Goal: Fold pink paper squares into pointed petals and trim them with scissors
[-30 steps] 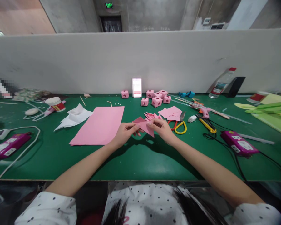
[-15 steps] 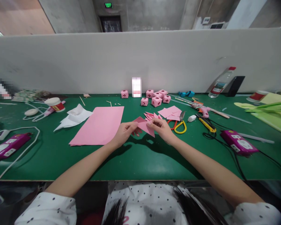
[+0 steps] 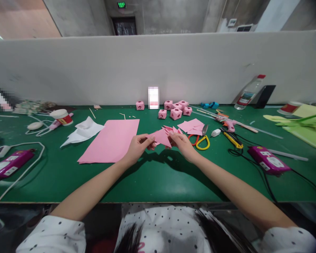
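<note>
Between my two hands is a small piece of pink paper, held up a little above the green table. My left hand pinches its left end between thumb and fingers. At the paper's right end, the fingers of my right hand are closed on it. Just behind lie several folded pink paper pieces, partly hidden by my right hand. A stack of pink paper sheets lies to the left of my left hand. Scissors with red and yellow handles rest beside my right hand.
Several pink paper cubes stand at the back near a lit phone. Pink paper squares, a yellow cutter, a glue gun and a purple power strip lie right. Left are white tissue and a paper cup.
The pink paper has turned in my hands, so a broader flat face now shows. My left hand has shifted slightly; the things on the table stay where they were.
</note>
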The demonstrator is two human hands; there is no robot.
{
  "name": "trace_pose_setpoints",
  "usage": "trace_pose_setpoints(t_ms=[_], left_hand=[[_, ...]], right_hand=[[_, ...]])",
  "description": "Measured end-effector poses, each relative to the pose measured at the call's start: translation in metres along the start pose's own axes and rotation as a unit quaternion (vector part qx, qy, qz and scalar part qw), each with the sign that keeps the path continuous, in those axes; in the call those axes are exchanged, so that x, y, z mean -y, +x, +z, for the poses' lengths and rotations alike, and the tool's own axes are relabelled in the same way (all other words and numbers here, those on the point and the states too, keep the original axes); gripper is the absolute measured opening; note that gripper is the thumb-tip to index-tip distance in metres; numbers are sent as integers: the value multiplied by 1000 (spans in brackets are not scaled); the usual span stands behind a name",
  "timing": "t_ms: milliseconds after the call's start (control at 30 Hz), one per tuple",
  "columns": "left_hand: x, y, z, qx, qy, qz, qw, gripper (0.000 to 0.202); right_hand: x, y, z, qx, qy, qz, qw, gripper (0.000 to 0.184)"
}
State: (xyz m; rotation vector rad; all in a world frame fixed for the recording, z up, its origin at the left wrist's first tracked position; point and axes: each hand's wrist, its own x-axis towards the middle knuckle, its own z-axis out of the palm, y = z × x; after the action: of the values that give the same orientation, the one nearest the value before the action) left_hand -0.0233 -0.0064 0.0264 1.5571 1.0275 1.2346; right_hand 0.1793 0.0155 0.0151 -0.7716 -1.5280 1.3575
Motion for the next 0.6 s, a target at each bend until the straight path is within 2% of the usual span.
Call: trace_pose_setpoints(t_ms=[167, 433, 600], left_hand=[[-2, -2, 2, -7, 16, 6, 1000, 34], [-2, -2, 1, -6, 30, 9, 999, 36], [-2, -1, 1, -33, 40, 12, 999, 39]], right_hand=[[7, -3, 4, 10, -50, -12, 999, 33], [3, -2, 4, 6, -57, -11, 998, 32], [0, 0, 3, -35, -52, -20, 998, 47]])
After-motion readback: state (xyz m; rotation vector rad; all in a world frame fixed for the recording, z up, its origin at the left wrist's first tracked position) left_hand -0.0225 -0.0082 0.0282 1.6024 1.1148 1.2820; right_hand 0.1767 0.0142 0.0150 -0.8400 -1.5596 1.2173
